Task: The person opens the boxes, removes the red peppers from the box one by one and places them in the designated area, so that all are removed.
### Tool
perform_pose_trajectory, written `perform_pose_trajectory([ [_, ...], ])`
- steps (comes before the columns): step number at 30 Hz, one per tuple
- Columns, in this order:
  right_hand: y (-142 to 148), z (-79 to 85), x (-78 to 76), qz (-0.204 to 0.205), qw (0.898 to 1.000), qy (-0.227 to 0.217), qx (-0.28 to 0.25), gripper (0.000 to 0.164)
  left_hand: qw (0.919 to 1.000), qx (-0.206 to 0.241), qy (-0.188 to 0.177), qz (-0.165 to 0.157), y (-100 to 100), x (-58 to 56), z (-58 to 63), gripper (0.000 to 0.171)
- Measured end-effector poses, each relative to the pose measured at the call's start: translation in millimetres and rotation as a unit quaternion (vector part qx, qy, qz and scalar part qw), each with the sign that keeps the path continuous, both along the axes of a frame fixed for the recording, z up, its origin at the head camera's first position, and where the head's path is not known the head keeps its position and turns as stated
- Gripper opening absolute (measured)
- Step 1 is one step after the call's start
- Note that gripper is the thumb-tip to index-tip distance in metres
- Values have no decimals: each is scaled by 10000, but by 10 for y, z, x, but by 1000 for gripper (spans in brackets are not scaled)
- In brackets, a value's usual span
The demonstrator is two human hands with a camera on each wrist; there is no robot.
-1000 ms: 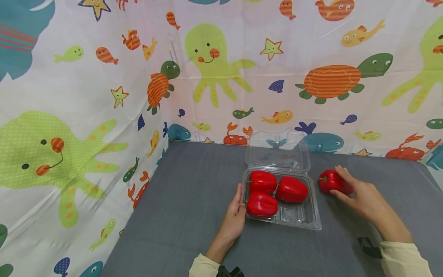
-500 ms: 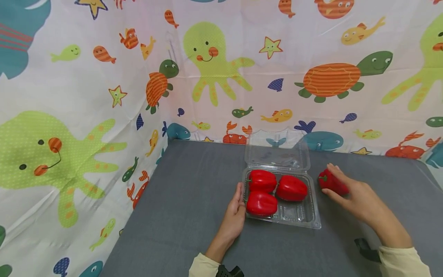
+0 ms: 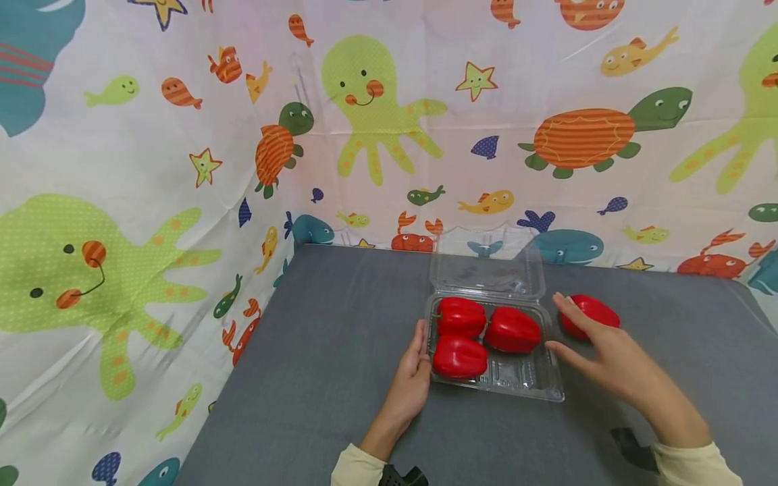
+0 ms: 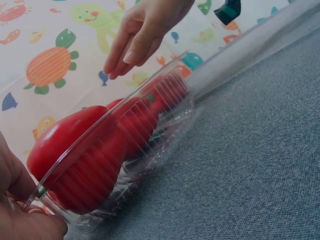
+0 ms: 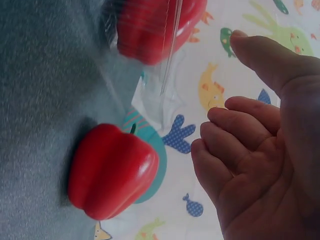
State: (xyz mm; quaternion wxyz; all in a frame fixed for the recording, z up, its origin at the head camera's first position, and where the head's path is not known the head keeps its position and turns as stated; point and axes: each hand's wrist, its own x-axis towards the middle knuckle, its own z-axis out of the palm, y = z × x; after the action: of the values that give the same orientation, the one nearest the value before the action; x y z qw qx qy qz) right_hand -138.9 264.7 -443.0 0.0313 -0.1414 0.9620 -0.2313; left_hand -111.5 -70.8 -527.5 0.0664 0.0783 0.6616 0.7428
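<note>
A clear plastic clamshell container (image 3: 550,378) lies with its lid (image 3: 486,270) raised at the back. Inside are three red bell peppers, one at upper left (image 3: 460,317), one at lower left (image 3: 460,358) and one at right (image 3: 513,330). My left hand (image 3: 408,385) holds the container's left side; in the left wrist view its thumb and fingers pinch the rim (image 4: 100,122). To the right of the container, another red bell pepper (image 3: 598,312) lies on the table. My right hand (image 3: 620,364) hovers beside it, fingers extended and holding nothing; the right wrist view shows a gap between palm and pepper (image 5: 112,170).
A grey cloth-covered table (image 3: 340,324) extends around the container. Behind and to the left hangs a curtain (image 3: 401,88) printed with sea animals. The raised lid stands close to the back curtain. A dark strap (image 3: 632,449) sits near the right wrist.
My right hand has come off the loose pepper and shifted left toward the container, its fingers apart from the pepper. My left hand keeps its hold on the container.
</note>
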Motion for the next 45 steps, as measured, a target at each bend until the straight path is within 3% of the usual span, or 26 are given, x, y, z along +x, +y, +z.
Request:
perform_pose_trajectory([
  [18, -179, -73, 77, 362, 9985, 146, -383, 105, 10000, -9, 24, -30, -8, 20, 4, 68],
  [37, -285, -145, 28, 706, 9956, 318, -519, 104, 10000, -81, 1, -7, 9, 16, 6, 69],
  [45, -325, -200, -33, 800, 9950, 440, -413, 103, 9999, 91, 59, -28, 12, 22, 8, 67],
])
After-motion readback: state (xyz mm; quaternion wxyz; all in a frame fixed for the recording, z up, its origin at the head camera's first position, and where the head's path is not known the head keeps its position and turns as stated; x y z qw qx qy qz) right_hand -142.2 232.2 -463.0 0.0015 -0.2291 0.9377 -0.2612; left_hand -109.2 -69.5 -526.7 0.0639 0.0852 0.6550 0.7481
